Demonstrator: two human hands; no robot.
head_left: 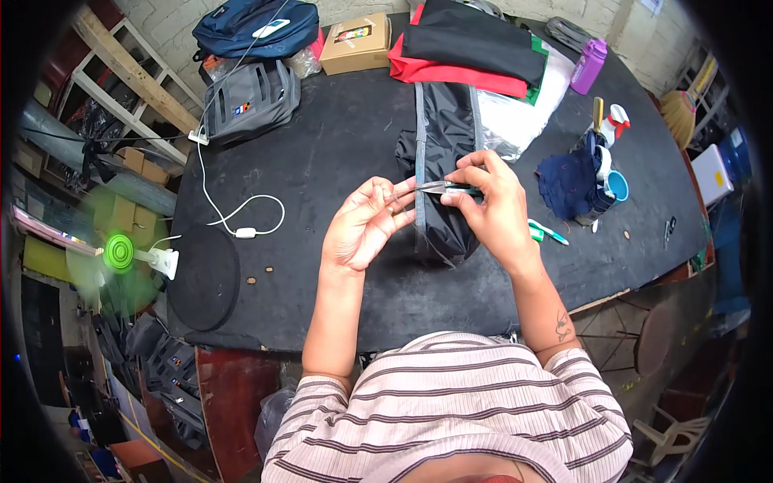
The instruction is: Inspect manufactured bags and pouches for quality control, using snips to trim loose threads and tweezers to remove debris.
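Observation:
A long black fabric piece [445,137] with grey-blue edging lies on the black table [338,161], running away from me. My right hand [493,205] grips small metal snips [439,187] with green handles over the fabric's left edge. My left hand [366,221] is held palm up beside that edge, its fingertips pinching something thin, perhaps a thread, at the snips' tips. Both hands hover just above the fabric's near end.
A white cable with a switch [244,232] loops at left beside a round black disc [205,278] and a green fan [119,252]. Grey bag [250,101], blue backpack [258,28], cardboard box [356,42], red and black cloth [463,48] at back. Purple bottle [588,66], navy cloth [568,181], green-white pen [546,232] at right.

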